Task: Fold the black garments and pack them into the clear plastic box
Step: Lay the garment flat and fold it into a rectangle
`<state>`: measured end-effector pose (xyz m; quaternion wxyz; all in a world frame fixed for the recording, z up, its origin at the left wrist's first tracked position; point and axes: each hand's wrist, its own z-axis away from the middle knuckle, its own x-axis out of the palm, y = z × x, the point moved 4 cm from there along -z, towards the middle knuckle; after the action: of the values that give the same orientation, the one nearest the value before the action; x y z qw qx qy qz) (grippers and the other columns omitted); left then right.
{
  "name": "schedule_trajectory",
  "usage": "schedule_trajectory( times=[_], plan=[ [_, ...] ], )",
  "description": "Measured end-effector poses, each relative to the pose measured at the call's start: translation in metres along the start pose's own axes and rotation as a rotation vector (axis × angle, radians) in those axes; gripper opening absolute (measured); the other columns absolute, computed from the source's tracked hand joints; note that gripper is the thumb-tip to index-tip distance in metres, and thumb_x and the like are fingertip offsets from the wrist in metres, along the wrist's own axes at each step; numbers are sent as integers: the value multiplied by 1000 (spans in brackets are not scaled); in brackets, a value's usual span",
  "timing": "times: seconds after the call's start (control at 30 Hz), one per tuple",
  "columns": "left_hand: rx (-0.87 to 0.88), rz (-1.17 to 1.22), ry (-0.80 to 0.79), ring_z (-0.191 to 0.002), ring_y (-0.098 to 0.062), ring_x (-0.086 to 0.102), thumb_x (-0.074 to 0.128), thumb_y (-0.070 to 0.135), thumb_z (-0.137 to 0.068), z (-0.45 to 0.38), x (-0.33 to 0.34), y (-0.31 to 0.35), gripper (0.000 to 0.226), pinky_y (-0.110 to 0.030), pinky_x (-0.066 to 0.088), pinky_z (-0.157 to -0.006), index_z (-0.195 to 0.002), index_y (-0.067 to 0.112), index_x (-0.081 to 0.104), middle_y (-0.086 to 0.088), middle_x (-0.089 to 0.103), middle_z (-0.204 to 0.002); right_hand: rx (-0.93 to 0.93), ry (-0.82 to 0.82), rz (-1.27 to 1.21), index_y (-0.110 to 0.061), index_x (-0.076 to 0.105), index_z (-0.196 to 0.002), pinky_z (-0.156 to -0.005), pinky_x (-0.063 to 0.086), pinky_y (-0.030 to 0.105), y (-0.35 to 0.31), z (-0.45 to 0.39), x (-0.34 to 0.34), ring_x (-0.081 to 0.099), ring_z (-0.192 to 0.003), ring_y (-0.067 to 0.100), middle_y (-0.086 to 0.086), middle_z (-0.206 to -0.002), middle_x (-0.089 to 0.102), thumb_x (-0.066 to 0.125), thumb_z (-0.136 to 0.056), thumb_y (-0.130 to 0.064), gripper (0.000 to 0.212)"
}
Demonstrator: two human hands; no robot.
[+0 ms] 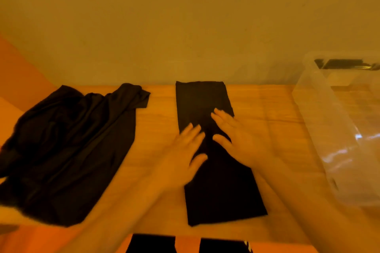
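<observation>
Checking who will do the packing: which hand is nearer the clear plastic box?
Right. The right hand lies flat on the folded black garment, on the side toward the clear plastic box; the left hand rests farther away.

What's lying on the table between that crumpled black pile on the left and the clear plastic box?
In the head view, a long folded black garment lies there, both hands, left and right, flat on it.

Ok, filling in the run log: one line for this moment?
left hand flat on folded garment | right hand flat on it | loose garment unfolded | clear box right
</observation>
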<state>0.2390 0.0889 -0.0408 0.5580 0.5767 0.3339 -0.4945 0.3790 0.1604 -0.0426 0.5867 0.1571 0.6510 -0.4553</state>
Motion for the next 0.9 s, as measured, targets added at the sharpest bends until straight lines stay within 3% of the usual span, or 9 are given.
schedule_trajectory(
  times=[0.13,0.2,0.27,0.37,0.47,0.53,0.63,0.8,0.9],
  plan=[
    [113,-83,-116,-133,-2,-28,9,58,-93,80,39,35,64,-21,-21,-106,-148,28,-2,17,-21,-145,-125,-70,63,-32,-2,-138,-113,-7,20,-19,86,29,-11,-136,-4,-21,-146,-6,-7,-76,-71,74],
    [135,-162,-118,-140,-9,-16,4,61,-88,100,58,35,71,-27,-17,-109,-149,24,9,11,-10,-151,-113,-126,137,-32,-6,-138,-114,-9,22,-16,115,43,-17,-136,-1,-21,-145,-12,-19,-66,-77,85],
    [159,-280,-77,-139,-15,27,12,62,-93,110,70,33,68,-36,20,-110,-139,21,42,3,33,-149,-115,-141,251,-30,-3,-140,-115,-2,26,-11,136,54,-15,-138,3,-18,-146,-13,-5,-77,-75,77],
    [257,-333,40,-115,-11,58,53,54,-78,114,81,33,52,-29,47,-90,-117,22,64,5,63,-123,-80,-61,410,-24,39,-137,-102,32,28,-9,157,61,30,-134,12,-7,-144,32,12,-88,-70,72],
    [276,-323,83,-108,-13,63,79,48,-62,122,83,36,55,-30,51,-87,-110,20,69,3,67,-115,-54,-84,383,-22,49,-129,-102,34,33,-8,170,76,43,-125,12,-2,-134,53,1,-93,-59,71],
    [303,-326,162,-109,-13,63,58,35,-78,132,85,34,36,-27,46,-95,-110,21,69,3,68,-114,-95,-28,374,-20,47,-129,-113,24,33,-11,182,81,44,-124,13,1,-129,58,0,-98,-45,62],
    [342,-311,264,-106,-11,63,39,20,-75,144,82,31,45,-26,37,-97,-106,22,71,4,68,-113,-185,243,441,-17,48,-126,-113,9,34,-12,192,81,55,-117,18,4,-124,61,18,-100,-27,41],
    [261,-34,296,-93,-4,66,54,33,-77,149,67,32,28,-23,56,-74,-94,21,75,9,71,-102,-286,334,317,-20,69,-105,-87,53,34,-15,191,74,67,-98,14,-1,-106,71,85,-58,-12,51],
    [8,367,266,-95,8,54,46,46,-85,147,51,28,41,-9,42,-73,-98,17,72,18,65,-91,-11,293,-126,-17,70,-104,-82,53,22,-18,189,49,63,-93,10,-3,-99,68,68,-82,-13,22]
  ],
)
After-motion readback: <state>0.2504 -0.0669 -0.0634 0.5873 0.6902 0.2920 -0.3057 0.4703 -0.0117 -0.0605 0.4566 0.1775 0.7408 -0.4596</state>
